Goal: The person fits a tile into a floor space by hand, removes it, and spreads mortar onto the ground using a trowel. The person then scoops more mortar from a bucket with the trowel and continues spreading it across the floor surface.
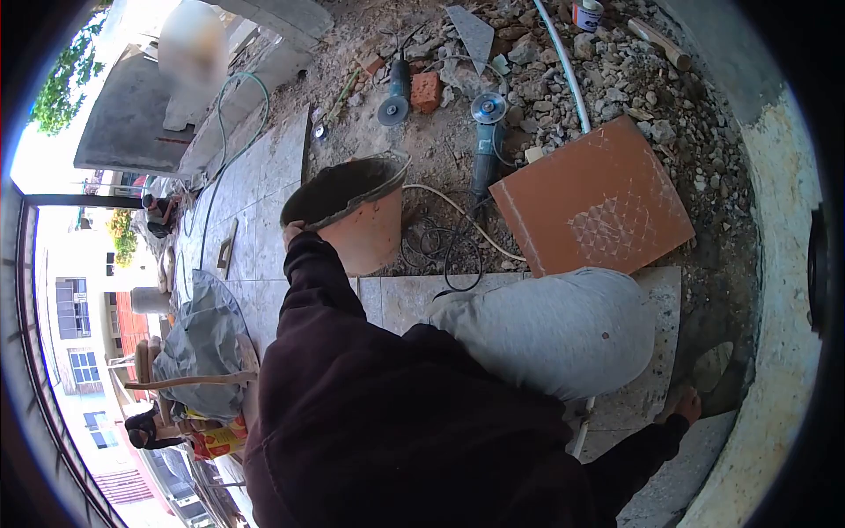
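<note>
My left hand (pixel 295 231) is closed on the rim of an orange bucket (pixel 359 236), which stands tilted on the tiled floor's edge, with grey wet-looking material inside. At the lower right, my right hand (pixel 689 405) is low beside the wall, next to a dark grey patch or object (pixel 715 374); its fingers are too small to make out. My bent knee in pale trousers (pixel 572 330) is between the two hands. A brown tile (pixel 598 198) with scratched marks lies right of the bucket.
Two angle grinders (pixel 399 88) (pixel 486 158) and a red brick (pixel 426 92) lie on the soil beyond the bucket. Rubble (pixel 616 70), a pale pipe (pixel 568 66) and cables are there too. A plastered wall (pixel 779 264) runs along the right. People (pixel 158 211) (pixel 145 431) are at the left.
</note>
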Motion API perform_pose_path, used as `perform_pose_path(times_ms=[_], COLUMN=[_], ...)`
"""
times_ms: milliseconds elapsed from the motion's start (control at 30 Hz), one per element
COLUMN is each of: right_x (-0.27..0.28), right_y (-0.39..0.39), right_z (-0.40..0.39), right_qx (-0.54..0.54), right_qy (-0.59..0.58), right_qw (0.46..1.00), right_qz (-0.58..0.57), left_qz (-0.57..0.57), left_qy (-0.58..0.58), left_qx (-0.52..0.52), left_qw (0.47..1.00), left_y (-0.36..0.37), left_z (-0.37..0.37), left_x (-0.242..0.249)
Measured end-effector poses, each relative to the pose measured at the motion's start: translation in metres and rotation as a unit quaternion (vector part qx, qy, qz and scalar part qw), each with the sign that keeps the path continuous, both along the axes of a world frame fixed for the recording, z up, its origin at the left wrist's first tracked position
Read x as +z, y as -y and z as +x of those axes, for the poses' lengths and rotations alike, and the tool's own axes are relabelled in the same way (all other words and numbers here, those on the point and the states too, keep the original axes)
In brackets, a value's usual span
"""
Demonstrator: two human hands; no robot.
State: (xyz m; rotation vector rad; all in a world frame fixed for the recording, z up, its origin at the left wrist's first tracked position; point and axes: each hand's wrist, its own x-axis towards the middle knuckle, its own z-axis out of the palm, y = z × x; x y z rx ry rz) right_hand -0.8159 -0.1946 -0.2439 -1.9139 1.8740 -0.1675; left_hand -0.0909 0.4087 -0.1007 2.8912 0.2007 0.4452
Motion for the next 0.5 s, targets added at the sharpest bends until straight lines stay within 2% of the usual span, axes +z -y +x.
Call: perform_pose_path(times_ms=[33, 67, 100, 133, 167, 200, 300, 333, 367, 400, 433, 467, 500], right_x=[-0.004, -0.007, -0.023, -0.029, -0.038, -0.045, -0.061, -0.043, -0.007, 0.032, 0.037, 0.039, 0.026], right_y=[0.0, 0.001, 0.005, 0.003, -0.005, -0.015, -0.036, -0.044, -0.045, -0.047, -0.046, -0.045, -0.045], right_z=[-0.001, -0.008, -0.018, -0.023, -0.031, -0.031, -0.033, -0.027, -0.002, 0.023, 0.03, 0.032, 0.034], right_qx=[-0.024, -0.056, -0.08, -0.037, -0.029, -0.021, -0.019, -0.007, -0.142, -0.313, -0.425, -0.516, -0.53], right_qy=[-0.028, -0.058, -0.095, -0.096, -0.099, -0.109, -0.116, -0.119, 0.092, 0.268, 0.367, 0.463, 0.472], right_qw=[0.999, 0.997, 0.992, 0.994, 0.995, 0.993, 0.985, 0.984, 0.986, 0.908, 0.82, 0.708, 0.694], right_qz=[-0.004, -0.014, 0.0, 0.03, 0.006, -0.032, -0.126, -0.132, -0.004, 0.076, 0.109, 0.135, 0.118], left_qz=[0.038, -0.014, -0.217, -0.522, -0.484, -0.43, -0.282, -0.253, -0.23, -0.214, -0.205, -0.199, -0.199], left_qy=[-0.026, -0.008, -0.086, 0.008, -0.058, -0.084, -0.07, -0.063, -0.055, -0.043, -0.034, -0.024, -0.01], left_qx=[0.041, 0.054, 0.083, 0.227, 0.166, 0.155, 0.137, 0.125, 0.108, 0.088, 0.063, 0.037, 0.012], left_qw=[0.998, 0.998, 0.969, 0.822, 0.857, 0.886, 0.947, 0.957, 0.966, 0.972, 0.976, 0.979, 0.98], left_y=[-0.011, -0.041, -0.097, -0.109, -0.14, -0.137, -0.084, -0.061, -0.036, -0.011, 0.016, 0.044, 0.074], left_z=[-0.017, -0.028, -0.017, -0.027, -0.036, -0.038, -0.019, -0.008, 0.001, 0.01, 0.018, 0.025, 0.028], left_x=[-0.002, -0.019, -0.04, -0.056, -0.068, -0.069, -0.061, -0.059, -0.06, -0.059, -0.059, -0.059, -0.058])
